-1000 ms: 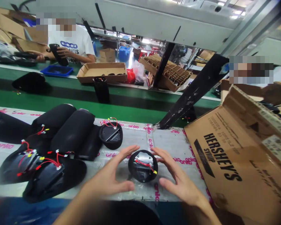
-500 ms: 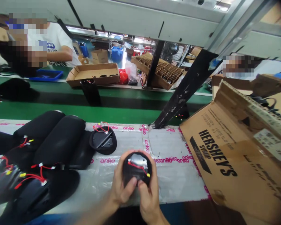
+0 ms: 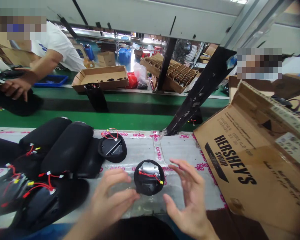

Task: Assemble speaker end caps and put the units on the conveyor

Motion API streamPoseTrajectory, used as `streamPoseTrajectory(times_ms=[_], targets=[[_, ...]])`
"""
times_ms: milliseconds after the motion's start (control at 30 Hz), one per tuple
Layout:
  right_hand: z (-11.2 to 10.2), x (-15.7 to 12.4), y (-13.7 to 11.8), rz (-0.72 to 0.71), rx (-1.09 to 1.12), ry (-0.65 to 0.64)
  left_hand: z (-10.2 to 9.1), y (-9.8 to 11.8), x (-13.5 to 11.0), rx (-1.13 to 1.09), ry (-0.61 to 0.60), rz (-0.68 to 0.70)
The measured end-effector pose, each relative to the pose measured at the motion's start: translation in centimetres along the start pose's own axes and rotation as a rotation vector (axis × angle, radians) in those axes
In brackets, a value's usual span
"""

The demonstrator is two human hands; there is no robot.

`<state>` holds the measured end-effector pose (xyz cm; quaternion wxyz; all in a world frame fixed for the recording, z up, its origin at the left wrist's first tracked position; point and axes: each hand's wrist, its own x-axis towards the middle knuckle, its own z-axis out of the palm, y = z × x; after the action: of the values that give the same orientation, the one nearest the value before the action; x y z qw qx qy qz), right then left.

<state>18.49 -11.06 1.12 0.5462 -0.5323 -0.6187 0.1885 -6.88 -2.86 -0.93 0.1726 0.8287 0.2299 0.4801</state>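
Observation:
A round black fabric-covered housing [image 3: 149, 186] stands on the wrapped bench top, its open end facing up. Inside it show a silvery part and red wires with a yellow connector [image 3: 161, 182]. My left hand [image 3: 115, 193] is just left of the housing, fingers spread and slightly blurred. To the right, my right hand [image 3: 187, 196] is also open, thumb and fingers apart, holding nothing. Beyond the left hand, a similar black piece [image 3: 112, 147] shows its inner plate, with red wires on top.
Several black cylinders [image 3: 67, 148] and wired housings [image 3: 50, 203] lie at left. A Hershey's carton [image 3: 230, 160] stands at right beside a slanted black post [image 3: 200, 90]. A black tube [image 3: 96, 96] stands on the green belt [image 3: 130, 115]. A co-worker's hand [image 3: 17, 88] touches a black piece at far left.
Both my hands have let go of the housing and moved apart to either side; it now stands by itself. Across the belt, the co-worker has reached down onto a black piece.

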Motion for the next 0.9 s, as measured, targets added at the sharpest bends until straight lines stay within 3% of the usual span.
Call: streamPoseTrajectory(times_ms=[67,167,233,367,533,767,833,900], targets=[[-1.9,0.7,-0.6,-0.222,-0.116,-0.020,-1.1,0.2,1.1,0.096,-0.072,0.096],[-3.7,2.5,-1.9,-0.415,-0.346,-0.345,-1.8,0.6,3.3,0.077,-0.202,0.137],[-4.0,3.7,-2.6,-0.478,-0.457,-0.484,-2.0,0.8,4.6,0.051,-0.278,0.142],[-3.4,5.4,-3.2,-0.571,-0.564,-0.596,-2.6,1.2,6.4,0.038,-0.447,0.134],[-2.9,6.3,-3.6,-0.575,-0.594,-0.737,-2.9,1.3,7.6,0.030,-0.622,0.181],[-2.8,6.5,-4.1,-0.516,-0.574,-0.796,-2.8,1.5,8.2,0.049,-0.612,0.170],[-2.9,6.3,-3.9,-0.492,-0.575,-0.798,-2.6,1.3,7.2,-0.002,-0.540,0.162],[-3.2,5.8,-3.6,-0.453,-0.550,-0.788,-2.2,0.9,5.7,-0.098,-0.395,0.059]])
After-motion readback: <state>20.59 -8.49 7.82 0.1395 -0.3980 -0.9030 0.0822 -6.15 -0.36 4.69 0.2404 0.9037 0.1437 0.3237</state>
